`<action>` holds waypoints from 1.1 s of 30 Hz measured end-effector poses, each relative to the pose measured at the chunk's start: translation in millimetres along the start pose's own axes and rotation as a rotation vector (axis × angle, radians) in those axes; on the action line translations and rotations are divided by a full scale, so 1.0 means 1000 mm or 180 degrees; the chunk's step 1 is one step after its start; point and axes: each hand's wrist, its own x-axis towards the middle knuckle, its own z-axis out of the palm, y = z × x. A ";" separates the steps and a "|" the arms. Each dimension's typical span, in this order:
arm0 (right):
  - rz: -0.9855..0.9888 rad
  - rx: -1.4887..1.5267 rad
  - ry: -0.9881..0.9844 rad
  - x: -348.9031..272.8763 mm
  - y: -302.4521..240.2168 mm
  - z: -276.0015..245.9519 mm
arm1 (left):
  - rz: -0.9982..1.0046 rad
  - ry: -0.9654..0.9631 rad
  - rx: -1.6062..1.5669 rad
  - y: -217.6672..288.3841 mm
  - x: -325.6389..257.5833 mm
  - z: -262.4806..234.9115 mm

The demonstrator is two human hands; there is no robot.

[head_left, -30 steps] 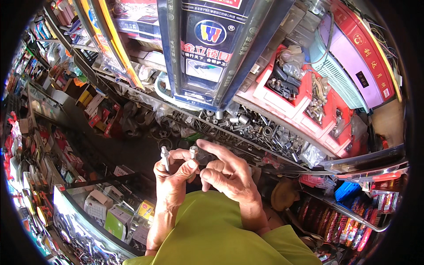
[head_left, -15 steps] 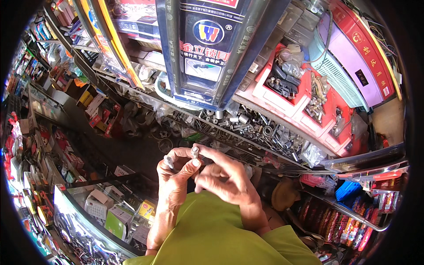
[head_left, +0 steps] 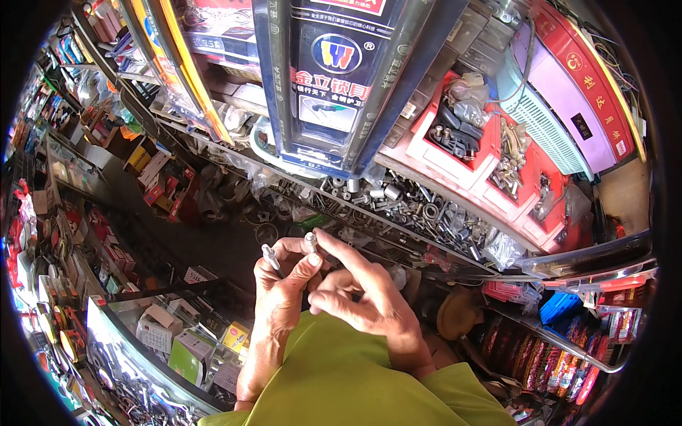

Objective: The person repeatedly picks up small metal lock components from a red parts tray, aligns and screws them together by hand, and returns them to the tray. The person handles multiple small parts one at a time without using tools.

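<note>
Beyond the shirt [head_left: 348, 362], two bolts [head_left: 311, 244] are pinched by the closed left hand [head_left: 283, 292], long axes pointed outward from the shirt, one leaning left; by the loosely spread right hand [head_left: 376, 299], nothing is visibly gripped.

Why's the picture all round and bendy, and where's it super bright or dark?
In the head view, the fisheye lens bends straight edges and leaves black corners; in that same view, glare whitens part of the glass counter at lower left, and shadow darkens the floor near the left hand.
</note>
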 end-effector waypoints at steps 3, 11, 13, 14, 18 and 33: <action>-0.0273 -0.0070 -0.0672 -0.007 -0.001 -0.015 | -0.0081 0.0133 -0.0017 0.002 0.005 -0.004; -0.0057 0.0199 0.0262 0.015 0.016 -0.010 | -0.0125 0.0019 0.0229 0.001 0.002 -0.003; 0.0011 0.0104 0.0046 0.013 0.025 -0.006 | -0.0149 0.0026 0.0060 0.000 0.002 -0.003; -0.0138 0.0266 0.0011 0.009 0.020 -0.002 | -0.0191 0.0025 0.0105 0.001 0.004 -0.004; 0.0020 0.0089 -0.0562 0.001 0.000 -0.010 | -0.0209 0.0207 0.0084 0.006 0.008 -0.008; -0.0053 0.0399 -0.0171 0.011 0.004 -0.004 | -0.0193 0.0280 0.0205 0.011 0.009 -0.013</action>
